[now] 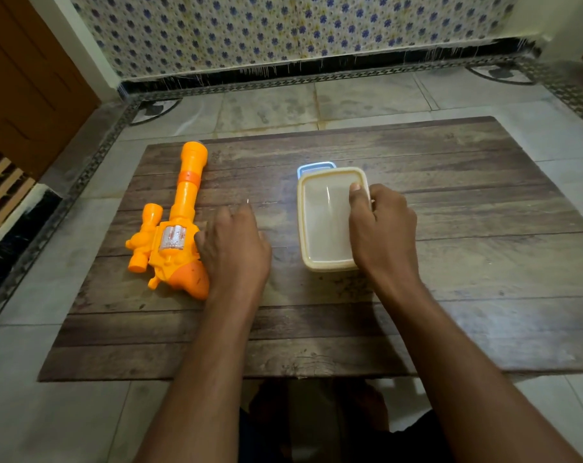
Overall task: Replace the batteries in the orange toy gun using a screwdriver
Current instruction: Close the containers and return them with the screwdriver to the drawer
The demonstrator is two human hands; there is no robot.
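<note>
The orange toy gun (176, 228) lies flat on the left part of the low wooden table (450, 262), its barrel pointing away from me. My left hand (233, 248) rests palm down just right of the gun's grip, touching it, fingers loosely curled. My right hand (380, 225) grips the right edge of a cream plastic box (323, 222), thumb on top of its lid. A blue-rimmed lid or tray (313, 167) peeks out from behind the box. No screwdriver or batteries are in sight.
The table stands on a tiled floor (350, 98). A patterned cloth (283, 28) hangs on the wall behind. A wooden door (26, 78) is at the left. My legs (317, 422) show below the table's near edge.
</note>
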